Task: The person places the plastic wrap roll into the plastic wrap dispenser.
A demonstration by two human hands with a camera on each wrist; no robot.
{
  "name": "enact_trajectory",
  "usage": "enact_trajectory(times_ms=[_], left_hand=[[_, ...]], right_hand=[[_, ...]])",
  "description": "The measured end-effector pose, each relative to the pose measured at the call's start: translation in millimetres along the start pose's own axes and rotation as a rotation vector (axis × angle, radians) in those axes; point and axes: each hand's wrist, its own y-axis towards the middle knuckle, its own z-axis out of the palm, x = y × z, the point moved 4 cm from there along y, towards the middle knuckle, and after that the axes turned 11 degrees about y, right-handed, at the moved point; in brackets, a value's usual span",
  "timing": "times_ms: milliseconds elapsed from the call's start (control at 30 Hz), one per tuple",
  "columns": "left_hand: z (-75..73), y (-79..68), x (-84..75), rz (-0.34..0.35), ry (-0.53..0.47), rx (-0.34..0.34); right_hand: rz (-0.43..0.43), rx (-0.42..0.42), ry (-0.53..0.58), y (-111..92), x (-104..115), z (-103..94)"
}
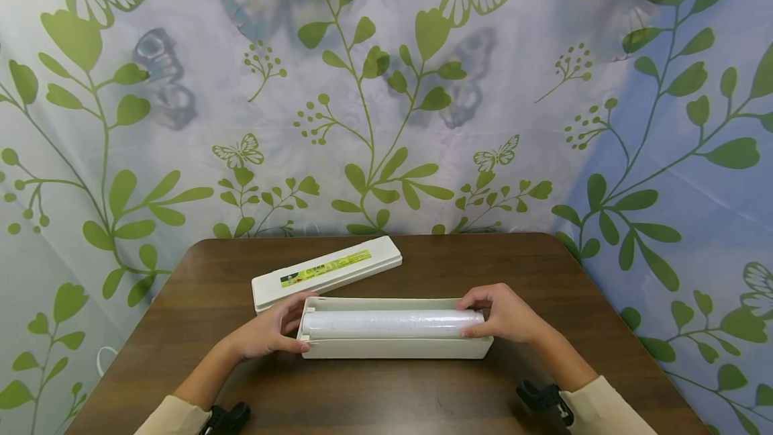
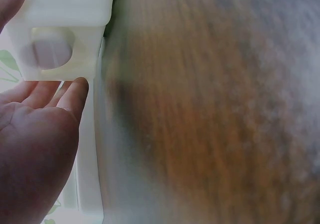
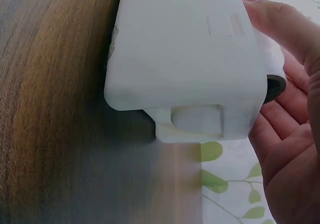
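Brown surface (image 1: pixel 374 395): left hand (image 1: pixel 272 327) grips the oblong white plastic box (image 1: pixel 398 349); right hand (image 1: pixel 507 314) apparently pinches the white film roll (image 1: pixel 392 322), likely slick, best end-held.

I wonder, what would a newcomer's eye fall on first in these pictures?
Probably the white roll in its open box on the table, gripped at its right end by the right hand. Behind the box, a labelled lid lies slanted. Beyond the table hangs a leaf-patterned backdrop.
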Motion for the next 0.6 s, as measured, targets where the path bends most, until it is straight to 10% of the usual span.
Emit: enact_trajectory(times_ms=[600], left_hand=[[-1.1,0.5,3.5,0.015,0.01,-0.004]], right_hand=[[0.027,0.025,-0.163,6.1,2.4,2.7]])
